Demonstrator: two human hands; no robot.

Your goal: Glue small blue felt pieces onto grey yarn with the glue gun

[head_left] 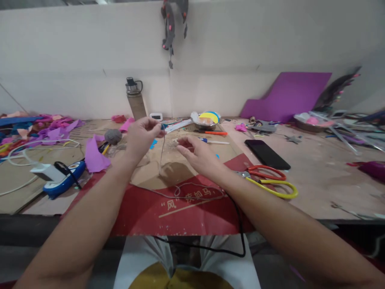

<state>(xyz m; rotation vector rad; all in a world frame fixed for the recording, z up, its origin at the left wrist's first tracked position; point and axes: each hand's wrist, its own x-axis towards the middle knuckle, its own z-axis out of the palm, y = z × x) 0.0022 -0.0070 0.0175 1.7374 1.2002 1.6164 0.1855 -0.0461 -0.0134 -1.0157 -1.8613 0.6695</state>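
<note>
My left hand (143, 135) is raised over the cardboard, with thumb and fingertips pinched on a thin grey yarn (162, 150). A small blue bit shows at those fingertips; its kind is too small to make out. The yarn hangs down and runs on in loose loops across the red printed part of the cardboard (192, 216). To the right, my right hand (197, 153) hovers with curved fingers, the thumb apart from them and nothing visible between. A grey yarn ball (113, 137) lies left of my left hand.
Scissors (267, 180) with red and yellow handles and a black phone (267, 154) lie right. A bottle (136, 100) and bowl (207, 125) stand behind. Left are a blue power strip (67, 179), cables and felt scraps (60, 134). A black cord (240, 228) crosses the front edge.
</note>
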